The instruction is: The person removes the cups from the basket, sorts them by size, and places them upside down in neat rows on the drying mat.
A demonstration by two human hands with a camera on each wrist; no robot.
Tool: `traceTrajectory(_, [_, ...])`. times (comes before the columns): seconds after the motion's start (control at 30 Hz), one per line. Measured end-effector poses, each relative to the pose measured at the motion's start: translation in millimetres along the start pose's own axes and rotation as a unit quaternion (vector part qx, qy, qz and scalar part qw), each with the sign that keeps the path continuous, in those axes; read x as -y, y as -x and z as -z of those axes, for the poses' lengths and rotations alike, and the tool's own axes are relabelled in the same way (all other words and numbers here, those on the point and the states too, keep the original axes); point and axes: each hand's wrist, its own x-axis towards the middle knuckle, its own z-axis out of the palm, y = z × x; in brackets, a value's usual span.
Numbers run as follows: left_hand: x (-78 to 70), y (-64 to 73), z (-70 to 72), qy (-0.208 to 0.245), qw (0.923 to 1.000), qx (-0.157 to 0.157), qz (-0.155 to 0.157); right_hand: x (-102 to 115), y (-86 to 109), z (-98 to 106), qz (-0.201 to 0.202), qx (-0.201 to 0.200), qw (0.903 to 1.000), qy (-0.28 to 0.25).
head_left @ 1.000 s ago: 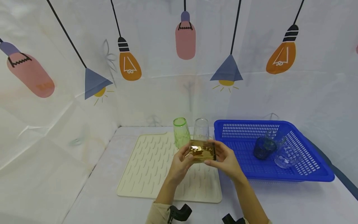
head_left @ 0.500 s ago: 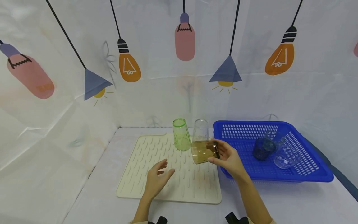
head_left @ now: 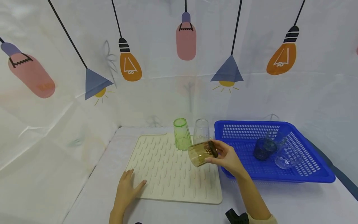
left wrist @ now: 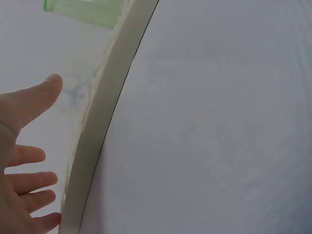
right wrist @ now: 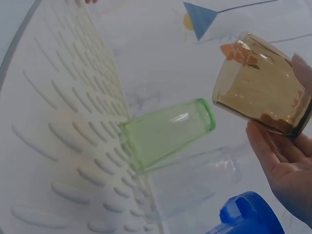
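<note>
An amber glass (head_left: 198, 154) is tilted over the right part of the cream drying mat (head_left: 167, 174). My right hand (head_left: 227, 158) holds it by its dark base end, and the right wrist view shows fingers and thumb around the amber glass (right wrist: 263, 87). At the mat's left front edge is my left hand (head_left: 126, 189), fingers spread and holding nothing; whether it touches the mat I cannot tell. Behind the amber glass, a green glass (head_left: 182, 135) and a clear glass (head_left: 201, 131) stand at the mat's back right. The right hand partly hides the clear glass's lower end.
A blue plastic basket (head_left: 279, 179) stands right of the mat. Inside are a dark glass (head_left: 262, 149) and a clear glass mug (head_left: 286, 158), with another clear piece behind them. A white sheet printed with lamps (head_left: 156, 102) hangs behind the table.
My left hand has let go of the amber glass and moved left and toward the front, to the mat's edge. The right hand keeps the glass, now tilted with its mouth lower.
</note>
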Motion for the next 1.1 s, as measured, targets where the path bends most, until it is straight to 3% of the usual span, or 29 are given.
traceTrajectory(0.07, [4.6,-0.3,4.5,-0.008,0.9996,0.021,0.016,-0.4,-2.5,-0.2,-0.006,0.005,1.0,0.003])
traceTrajectory(0.27, [13.4,-1.0,13.4,-0.057,0.9972,0.02,0.043,1.3,-12.5,-2.9,-0.032,0.012,0.999,0.03])
traceTrajectory(0.47, [22.0,0.3,21.3,-0.067,0.9897,0.095,0.083,4.3,-25.1,-8.2,-0.032,0.025,0.9984,0.039])
traceTrajectory(0.67, [38.3,5.7,19.2,-0.017,0.9922,0.108,0.059,6.6,-38.8,-14.7,-0.023,0.048,0.9973,0.051])
traceTrajectory(0.83, [51.4,10.8,17.7,0.038,0.9935,0.097,0.045,6.4,-54.0,-21.1,-0.024,0.071,0.9953,0.061])
traceTrajectory(1.1, [55.5,13.2,20.1,0.043,0.9941,0.096,0.026,4.7,-79.5,-36.0,-0.025,0.094,0.993,0.067])
